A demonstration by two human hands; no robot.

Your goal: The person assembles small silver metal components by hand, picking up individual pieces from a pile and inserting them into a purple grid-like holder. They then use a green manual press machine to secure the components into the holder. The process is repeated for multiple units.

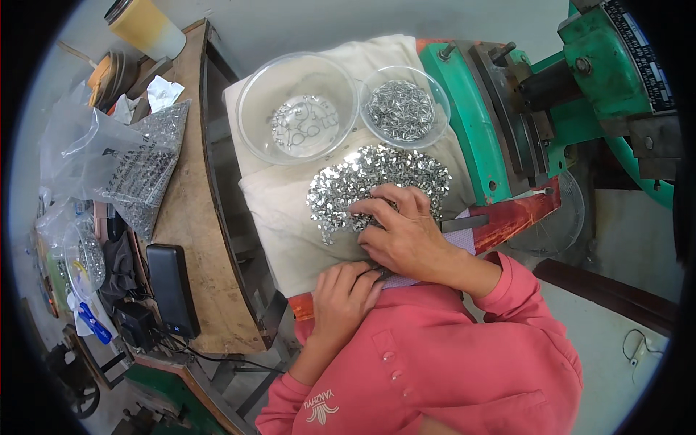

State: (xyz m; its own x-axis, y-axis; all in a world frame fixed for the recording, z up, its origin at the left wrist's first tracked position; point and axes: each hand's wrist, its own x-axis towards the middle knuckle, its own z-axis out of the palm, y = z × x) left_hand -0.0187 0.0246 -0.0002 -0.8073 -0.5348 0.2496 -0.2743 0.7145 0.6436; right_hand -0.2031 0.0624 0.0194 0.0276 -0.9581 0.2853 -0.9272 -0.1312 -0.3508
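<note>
Right hand (407, 235) on small metal pieces (384, 165); left hand (345, 293) nearby.

The metal pieces (377, 174) glint bright silver against a cream cloth (272, 217), whose table (518, 221) shows worn red with darker streaks, and the press (464, 156) is green with dark grey metal. The shirt (464, 362) is coral pink with a white leaf-like emblem. On the left, the wooden table (210, 312) is mottled brown, the flat box (172, 290) black, the tool handle (94, 322) blue, and the jar (148, 30) yellow fading to white.
</note>
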